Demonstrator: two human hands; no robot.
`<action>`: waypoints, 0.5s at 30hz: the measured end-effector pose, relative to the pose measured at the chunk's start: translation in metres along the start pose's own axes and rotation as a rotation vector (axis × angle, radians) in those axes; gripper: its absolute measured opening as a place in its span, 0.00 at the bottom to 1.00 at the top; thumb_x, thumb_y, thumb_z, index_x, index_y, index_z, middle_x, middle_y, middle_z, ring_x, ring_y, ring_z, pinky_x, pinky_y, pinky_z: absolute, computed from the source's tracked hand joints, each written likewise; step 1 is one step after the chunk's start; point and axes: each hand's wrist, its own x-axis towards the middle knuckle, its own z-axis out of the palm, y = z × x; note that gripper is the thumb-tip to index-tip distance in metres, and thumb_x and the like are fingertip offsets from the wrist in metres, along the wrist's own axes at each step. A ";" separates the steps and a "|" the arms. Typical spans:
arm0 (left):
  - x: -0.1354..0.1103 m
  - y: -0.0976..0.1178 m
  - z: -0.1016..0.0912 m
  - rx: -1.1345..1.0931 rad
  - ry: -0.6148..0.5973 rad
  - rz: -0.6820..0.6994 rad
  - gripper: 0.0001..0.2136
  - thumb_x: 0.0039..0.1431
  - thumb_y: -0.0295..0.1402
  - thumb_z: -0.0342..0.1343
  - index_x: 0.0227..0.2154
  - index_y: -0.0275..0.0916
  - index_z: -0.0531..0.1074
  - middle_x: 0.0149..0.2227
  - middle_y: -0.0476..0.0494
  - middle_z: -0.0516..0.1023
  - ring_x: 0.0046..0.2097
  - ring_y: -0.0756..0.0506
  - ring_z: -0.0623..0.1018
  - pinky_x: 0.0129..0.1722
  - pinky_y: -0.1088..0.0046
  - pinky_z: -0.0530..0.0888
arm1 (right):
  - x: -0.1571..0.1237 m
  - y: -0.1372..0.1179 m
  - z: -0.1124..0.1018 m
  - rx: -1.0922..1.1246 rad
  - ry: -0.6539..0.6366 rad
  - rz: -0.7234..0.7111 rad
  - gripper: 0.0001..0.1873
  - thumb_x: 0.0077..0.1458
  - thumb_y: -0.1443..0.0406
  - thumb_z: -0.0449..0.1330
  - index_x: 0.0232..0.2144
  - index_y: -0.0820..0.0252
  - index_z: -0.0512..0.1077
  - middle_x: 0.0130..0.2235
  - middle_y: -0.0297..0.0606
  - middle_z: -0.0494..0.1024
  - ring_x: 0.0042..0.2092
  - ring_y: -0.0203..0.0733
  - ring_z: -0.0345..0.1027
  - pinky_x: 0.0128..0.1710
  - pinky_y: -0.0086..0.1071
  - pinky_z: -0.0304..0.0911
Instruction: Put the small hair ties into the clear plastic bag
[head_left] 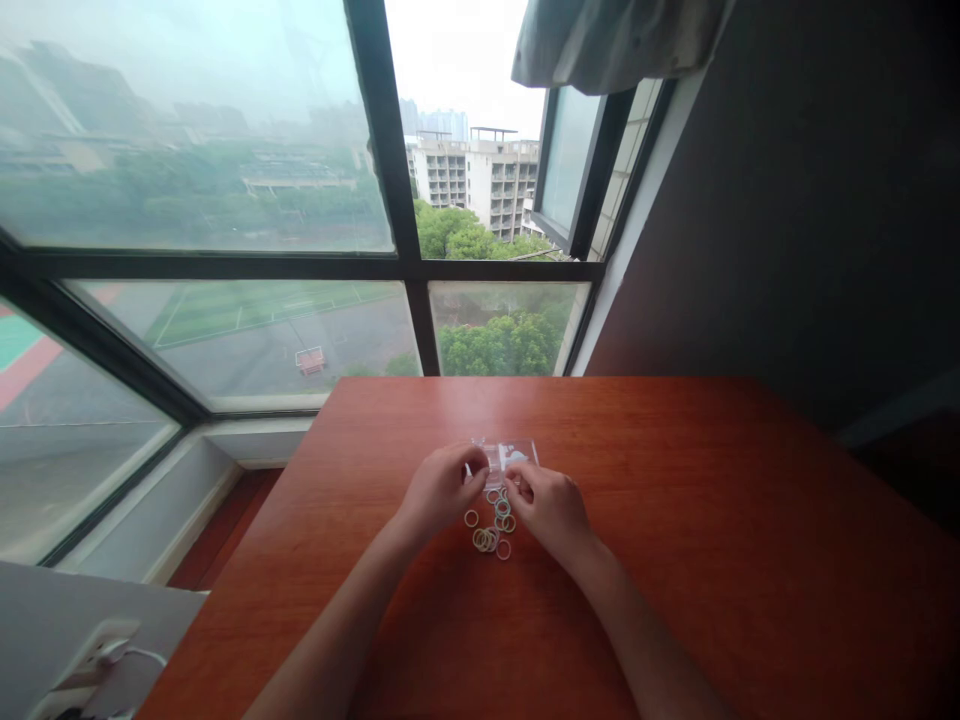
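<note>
Several small pastel rings [503, 549], which look like hair ties, lie loose and partly overlapping on the wooden table, just below my hands. Behind them is a clear plastic case or packet [517, 452] with a pale print on it. My left hand [444, 487] is at its left side, fingers curled and thumb toward the index finger. On the other side, my right hand [551, 508] has its fingertips pinched together above the upper rings. Whatever is between the fingers of either hand is too small to make out. I cannot tell whether they touch the clear plastic.
The reddish-brown table [675, 560] reaches the windows. A window sash [574, 170] stands open at the upper right under a grey curtain [615, 40]. A dark wall [795, 200] is to the right. At lower left, a white plug [112, 652] sits in a wall socket.
</note>
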 end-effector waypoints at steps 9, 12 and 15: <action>0.003 -0.029 -0.009 0.203 0.157 -0.129 0.06 0.57 0.32 0.51 0.30 0.39 0.72 0.30 0.47 0.75 0.31 0.49 0.72 0.30 0.75 0.65 | 0.001 -0.001 -0.006 -0.136 -0.188 0.023 0.08 0.59 0.62 0.55 0.36 0.51 0.74 0.34 0.32 0.80 0.35 0.39 0.73 0.31 0.28 0.54; 0.002 -0.032 -0.008 0.205 0.156 -0.137 0.06 0.57 0.32 0.51 0.31 0.39 0.73 0.31 0.47 0.75 0.32 0.48 0.72 0.31 0.75 0.65 | 0.001 0.000 -0.007 -0.138 -0.212 0.024 0.08 0.59 0.62 0.55 0.37 0.51 0.74 0.35 0.33 0.80 0.36 0.39 0.73 0.32 0.28 0.54; 0.002 -0.032 -0.007 0.209 0.154 -0.136 0.07 0.58 0.33 0.51 0.33 0.39 0.74 0.31 0.46 0.75 0.32 0.48 0.72 0.31 0.74 0.66 | 0.001 0.000 -0.008 -0.130 -0.224 0.028 0.08 0.59 0.62 0.55 0.37 0.52 0.74 0.35 0.33 0.80 0.36 0.39 0.73 0.32 0.28 0.54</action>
